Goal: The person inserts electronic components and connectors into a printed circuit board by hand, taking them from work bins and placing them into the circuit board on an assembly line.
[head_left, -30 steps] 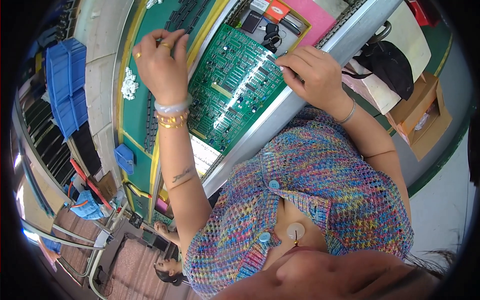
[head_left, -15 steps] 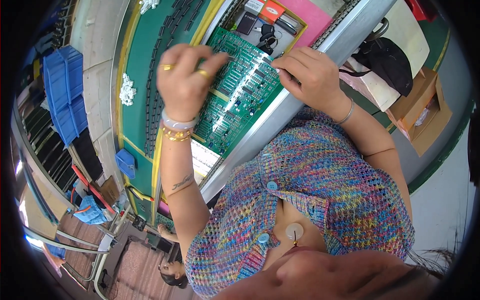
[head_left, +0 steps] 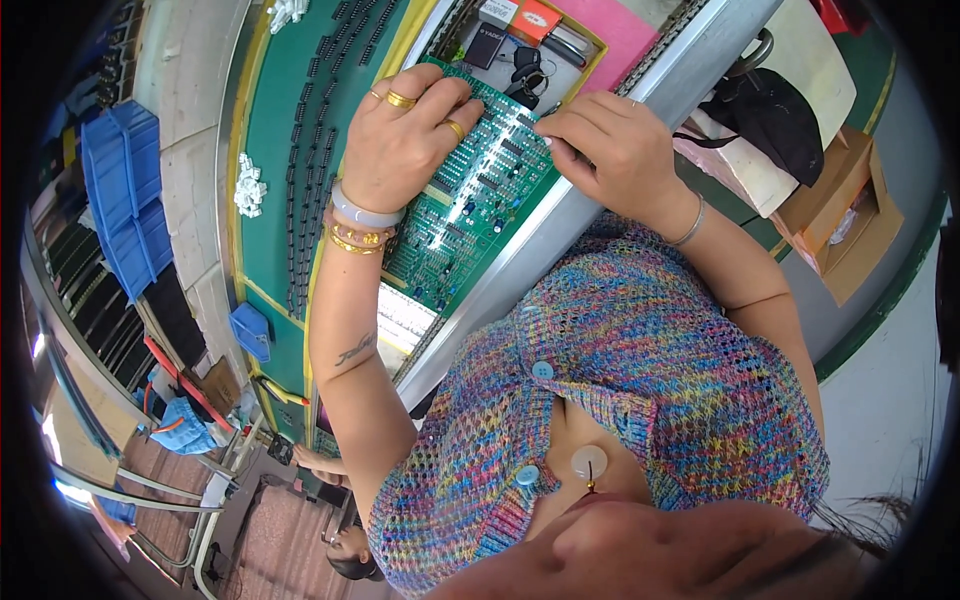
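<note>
A green circuit board [head_left: 470, 205] crowded with small parts lies slanted between my hands, next to a metal rail. Over its far left part is my left hand [head_left: 405, 135], wearing rings and bangles. Its fingers are bent down and pressed together at the board; whatever is between them is hidden. My right hand [head_left: 612, 145] has thumb and fingers pinched at the board's far right corner. Left of the board, rows of black chips [head_left: 325, 170] lie on a green work surface [head_left: 268, 195].
White connectors [head_left: 249, 185] are heaped beyond the chips, near blue bins [head_left: 122, 190] and a small blue tray [head_left: 250, 332]. A box with keys [head_left: 530, 70] stands past the board. The metal rail [head_left: 590, 170] borders my side. Another person [head_left: 350, 550] sits at lower left.
My left hand has moved right and onto the far left part of the board. My right hand stays at the corner. The other person's arm has shifted slightly.
</note>
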A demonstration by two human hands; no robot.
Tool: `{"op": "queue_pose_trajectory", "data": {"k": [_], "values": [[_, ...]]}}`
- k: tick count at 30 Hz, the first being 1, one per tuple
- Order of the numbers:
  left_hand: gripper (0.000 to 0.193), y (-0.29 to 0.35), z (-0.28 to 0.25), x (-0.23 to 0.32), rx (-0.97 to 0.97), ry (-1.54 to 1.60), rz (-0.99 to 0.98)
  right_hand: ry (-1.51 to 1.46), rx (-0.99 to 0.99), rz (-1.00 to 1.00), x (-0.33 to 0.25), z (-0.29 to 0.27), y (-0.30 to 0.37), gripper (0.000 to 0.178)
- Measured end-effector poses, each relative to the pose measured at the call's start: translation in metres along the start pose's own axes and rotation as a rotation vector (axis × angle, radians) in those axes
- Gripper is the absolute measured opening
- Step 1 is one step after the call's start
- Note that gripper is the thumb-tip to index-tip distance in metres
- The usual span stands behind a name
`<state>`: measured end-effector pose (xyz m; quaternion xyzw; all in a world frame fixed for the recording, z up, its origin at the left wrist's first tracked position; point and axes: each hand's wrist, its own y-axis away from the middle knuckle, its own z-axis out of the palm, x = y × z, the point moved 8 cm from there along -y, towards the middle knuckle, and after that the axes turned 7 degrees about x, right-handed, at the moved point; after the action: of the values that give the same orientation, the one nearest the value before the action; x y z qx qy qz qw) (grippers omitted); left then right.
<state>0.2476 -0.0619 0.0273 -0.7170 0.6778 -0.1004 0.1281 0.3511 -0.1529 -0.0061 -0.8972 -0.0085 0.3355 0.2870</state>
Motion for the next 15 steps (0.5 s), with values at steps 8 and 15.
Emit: {"op": "queue_pose_trajectory", "data": {"k": [8, 15], "values": [[0.019, -0.0051, 0.0001, 0.0012, -0.066, 0.026, 0.055, -0.014, 0.006, -0.011, -0.0015, -0.0008, -0.0012, 0.014], [0.02, -0.0076, 0.002, -0.002, -0.106, 0.059, 0.057, -0.006, 0.008, -0.013, -0.0025, -0.0012, -0.0011, 0.014]]}}
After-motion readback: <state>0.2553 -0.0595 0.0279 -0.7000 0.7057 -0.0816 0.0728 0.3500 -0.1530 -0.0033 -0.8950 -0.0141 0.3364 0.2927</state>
